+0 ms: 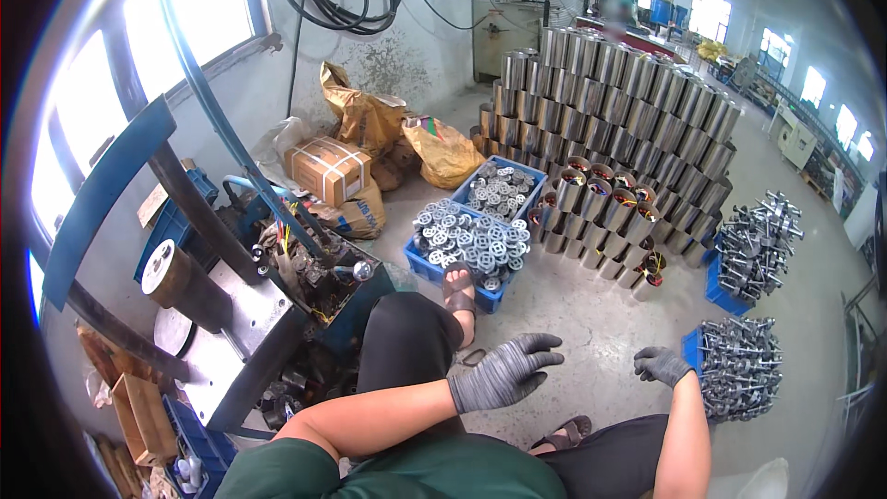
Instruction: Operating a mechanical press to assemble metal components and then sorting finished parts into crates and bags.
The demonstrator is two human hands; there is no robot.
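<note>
Both hands wear grey knitted gloves and hover above the floor in front of my lap. My left hand is open, its fingers stretched to the right and parted, with nothing in it. To its right, beyond a gap, my right hand has loosely bent fingers, slightly apart, and no held thing shows. Nearest to the right hand stands a blue crate heaped with metal shaft parts. Ahead of my left foot, a blue crate holds many round, spoked metal end covers.
Left of me stands a machine with a steel plate and curved blue guard. Stacked metal cylinders rise ahead, some with coloured wires inside. Another crate of covers, a strapped carton, sacks and more shaft parts surround them.
</note>
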